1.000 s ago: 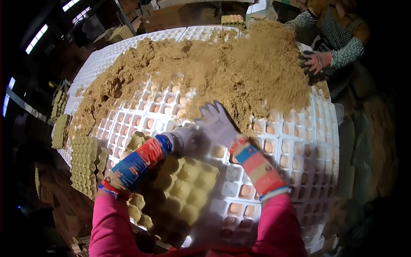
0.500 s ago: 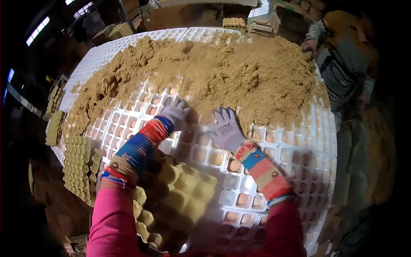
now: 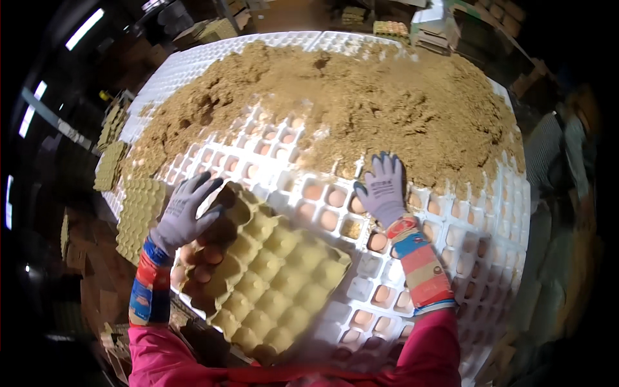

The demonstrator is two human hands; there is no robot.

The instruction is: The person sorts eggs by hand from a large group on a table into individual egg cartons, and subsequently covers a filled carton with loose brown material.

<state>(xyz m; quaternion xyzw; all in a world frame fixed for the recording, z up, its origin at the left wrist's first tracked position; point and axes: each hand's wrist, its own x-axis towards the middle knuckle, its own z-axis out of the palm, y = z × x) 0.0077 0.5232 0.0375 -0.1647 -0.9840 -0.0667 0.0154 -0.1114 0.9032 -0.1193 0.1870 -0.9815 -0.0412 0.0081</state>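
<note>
My left hand (image 3: 187, 216), in a grey glove with dark fingertips, is held open with fingers apart beside the far left corner of a yellow-green pulp egg tray (image 3: 284, 284). Whether it touches the tray I cannot tell. Several brown eggs (image 3: 207, 256) sit in shadow just below that hand. With fingers stretched out, my right hand (image 3: 385, 187) lies open at the near edge of a heap of brown loose husk (image 3: 412, 122). Under it spread white plastic trays (image 3: 358, 288) with square cells, many holding eggs (image 3: 336, 197).
Stacked pulp trays (image 3: 138, 206) stand at the table's left edge. Behind the heap are a tray of eggs (image 3: 391, 28) and a white-green carton stack (image 3: 435, 29). A co-worker (image 3: 561, 148) is at the right, blurred and dark.
My left hand has drawn back from the husk toward me and left, to the pulp tray. The right hand stays at the husk's edge. The view has shifted, and the co-worker has moved away rightward.
</note>
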